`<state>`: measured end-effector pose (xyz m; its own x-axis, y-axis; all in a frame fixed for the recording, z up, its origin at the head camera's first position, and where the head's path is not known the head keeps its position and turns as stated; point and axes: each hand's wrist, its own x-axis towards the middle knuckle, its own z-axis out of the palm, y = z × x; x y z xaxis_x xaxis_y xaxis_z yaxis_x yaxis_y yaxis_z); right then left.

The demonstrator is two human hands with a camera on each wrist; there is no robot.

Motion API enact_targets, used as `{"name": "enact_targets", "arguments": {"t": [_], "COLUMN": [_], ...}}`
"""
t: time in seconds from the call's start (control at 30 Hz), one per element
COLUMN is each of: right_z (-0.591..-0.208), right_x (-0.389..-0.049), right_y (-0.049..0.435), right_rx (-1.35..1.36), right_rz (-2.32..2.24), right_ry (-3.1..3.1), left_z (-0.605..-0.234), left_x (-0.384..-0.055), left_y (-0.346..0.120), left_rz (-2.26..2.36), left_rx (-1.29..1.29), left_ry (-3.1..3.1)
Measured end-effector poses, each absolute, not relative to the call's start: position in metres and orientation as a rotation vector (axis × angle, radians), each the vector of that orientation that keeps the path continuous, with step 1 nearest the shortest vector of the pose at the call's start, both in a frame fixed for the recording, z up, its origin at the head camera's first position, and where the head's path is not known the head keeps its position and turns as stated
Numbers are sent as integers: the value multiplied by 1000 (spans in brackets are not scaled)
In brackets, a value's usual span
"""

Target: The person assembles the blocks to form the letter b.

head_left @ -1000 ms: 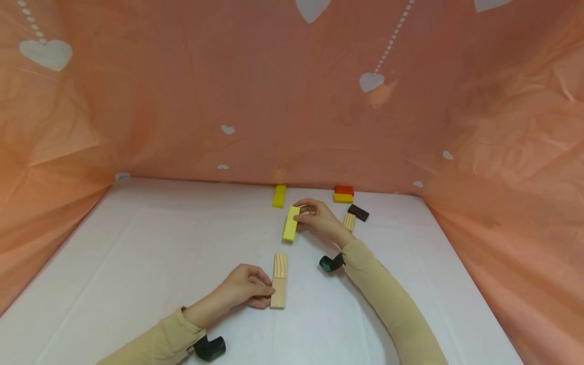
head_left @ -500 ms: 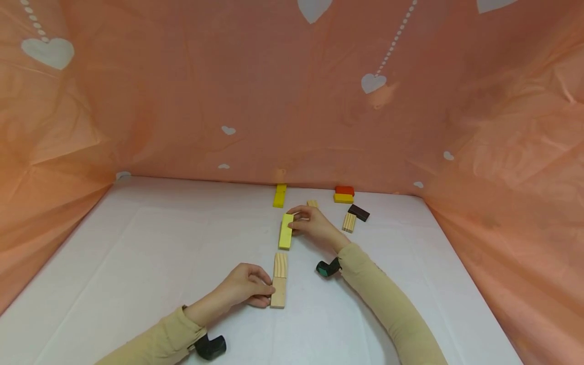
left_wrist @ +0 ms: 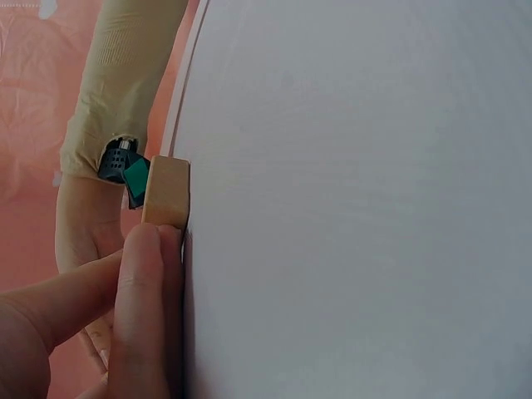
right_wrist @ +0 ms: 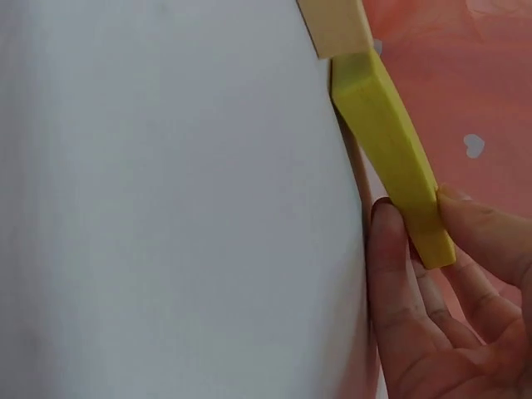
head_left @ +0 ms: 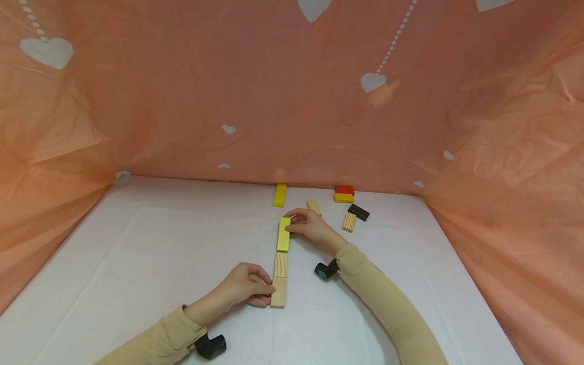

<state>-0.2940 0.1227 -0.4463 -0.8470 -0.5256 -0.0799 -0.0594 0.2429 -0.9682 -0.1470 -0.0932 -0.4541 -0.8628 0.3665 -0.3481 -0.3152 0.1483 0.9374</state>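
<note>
My right hand (head_left: 315, 230) pinches the far end of a yellow wooden block (head_left: 283, 235) between thumb and fingers. In the right wrist view this yellow block (right_wrist: 389, 141) tilts, its far end raised off the table and its other end right at a plain wooden block (right_wrist: 339, 27). Two plain blocks lie end to end: a grained one (head_left: 280, 265) meets the yellow block, and a smooth one (head_left: 278, 293) is nearer me. My left hand (head_left: 246, 286) holds the smooth block's left side, thumb at its edge; the left wrist view shows fingertips against the block (left_wrist: 169, 193).
Yellow blocks (head_left: 280, 195) lie at the table's back edge. To the right are a red block (head_left: 344, 190), an orange-yellow block (head_left: 343, 198), a dark brown block (head_left: 359, 212) and plain blocks (head_left: 349, 222). A pink curtain (head_left: 292, 101) hangs behind the white table (head_left: 159, 243).
My right hand has brought the yellow block left and toward me, straightened it, and set its near end against the grained block. My left hand stays in place.
</note>
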Motion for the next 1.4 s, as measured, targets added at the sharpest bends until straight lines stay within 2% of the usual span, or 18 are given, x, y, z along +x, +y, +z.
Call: {"name": "enact_targets", "arguments": {"t": [0.53,1.4], "right_z": [-439,-432], "right_x": [-290,-288], "right_y": [119,120], "right_rx": [-499,-609], "right_rz": [-1552,-1213], "right_ry": [2165,2449], "left_z": [-453,-454], "left_x": [-146,-145], "left_y": [-93,-94], "left_rz": [1764,1768], "left_rx": [51,64], "left_ry": [1932,1948]}}
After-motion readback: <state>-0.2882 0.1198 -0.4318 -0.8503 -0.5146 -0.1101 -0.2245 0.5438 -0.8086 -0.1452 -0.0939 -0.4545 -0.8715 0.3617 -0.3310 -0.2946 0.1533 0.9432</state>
